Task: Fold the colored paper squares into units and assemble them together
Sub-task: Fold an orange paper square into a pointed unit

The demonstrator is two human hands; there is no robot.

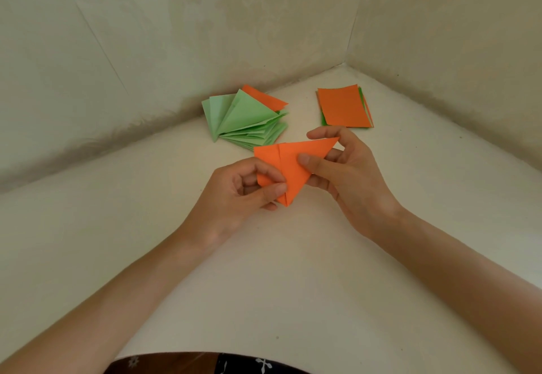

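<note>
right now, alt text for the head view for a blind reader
Two bare hands hold a partly folded orange paper triangle over a pale surface, the left hand pinching its lower corner and the right hand gripping its right side. Behind it lie a fanned pile of folded green units and a stack of flat squares, orange on top.

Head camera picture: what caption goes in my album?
Folding time: left hand and right hand pinch an orange paper near green units.

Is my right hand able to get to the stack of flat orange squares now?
Probably yes: the stack lies just beyond the right hand with nothing between, though that hand pinches the folded orange unit and would need freeing.
</note>
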